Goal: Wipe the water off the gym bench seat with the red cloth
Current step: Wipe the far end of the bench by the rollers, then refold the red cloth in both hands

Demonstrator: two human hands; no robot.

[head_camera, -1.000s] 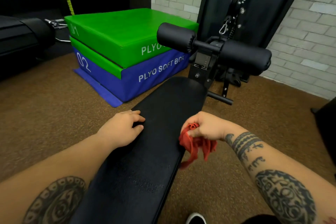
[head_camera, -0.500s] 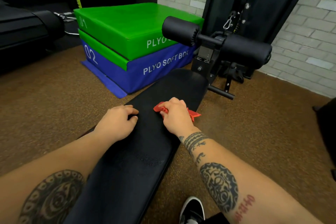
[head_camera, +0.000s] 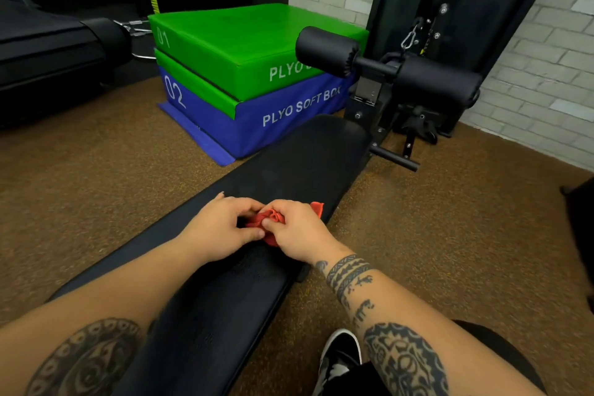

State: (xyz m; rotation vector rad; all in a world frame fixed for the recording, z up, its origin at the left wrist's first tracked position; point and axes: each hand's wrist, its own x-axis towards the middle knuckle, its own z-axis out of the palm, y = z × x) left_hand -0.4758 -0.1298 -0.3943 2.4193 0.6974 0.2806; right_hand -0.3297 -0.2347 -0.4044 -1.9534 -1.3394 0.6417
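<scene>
A long black padded gym bench seat (head_camera: 299,164) runs from the near left to the far right. On its middle lies the bunched red cloth (head_camera: 271,219), mostly covered by both hands. My left hand (head_camera: 221,228) pinches the cloth's left side with thumb and fingers. My right hand (head_camera: 299,231) lies over the cloth and grips it with curled fingers; a red corner sticks out past its far side. No water drops can be made out on the dark pad.
Two black foam leg rollers (head_camera: 328,50) on a steel frame stand at the bench's far end. Stacked green and blue plyo soft boxes (head_camera: 244,80) sit beyond the bench on the left. Brown rubber floor, brick wall at right. My shoe (head_camera: 340,360) is beside the bench.
My right hand brought the cloth from the bench's right edge onto the pad. My left hand slid right from the pad's left edge and now pinches the cloth too.
</scene>
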